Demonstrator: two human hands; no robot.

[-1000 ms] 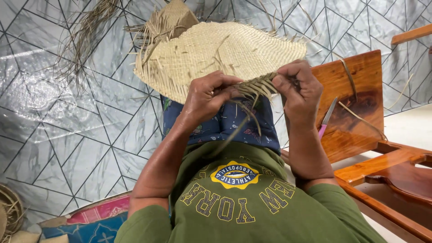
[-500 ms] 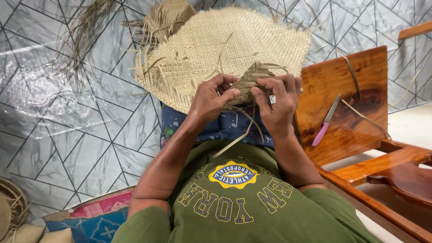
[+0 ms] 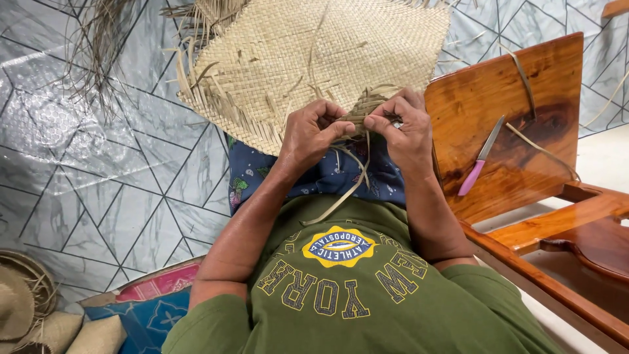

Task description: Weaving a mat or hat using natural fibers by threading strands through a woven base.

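- L hand [image 3: 313,134] & R hand [image 3: 405,131]: fingers pinched on folded edge of woven straw mat [image 3: 314,59], top center of frame.
- Loose strips [image 3: 347,187] hang below hands, center.
- Pink-handled knife [image 3: 480,157] on wooden chair [image 3: 524,98], right, apart from hands.

I see a glossy grey marble-look tiled floor [image 3: 98,170] with thin dark lines in a geometric triangle pattern, soft daylight glare on it at left. Polished reddish wooden chair [image 3: 524,131] at right, lying tipped, its flat panel facing up; a pink-handled knife [image 3: 479,158] rests on that panel with a few loose straw strips [image 3: 540,147]. Near left: red and blue patterned mat [image 3: 154,305], plus finished woven straw pieces [image 3: 29,314] stacked in the corner.
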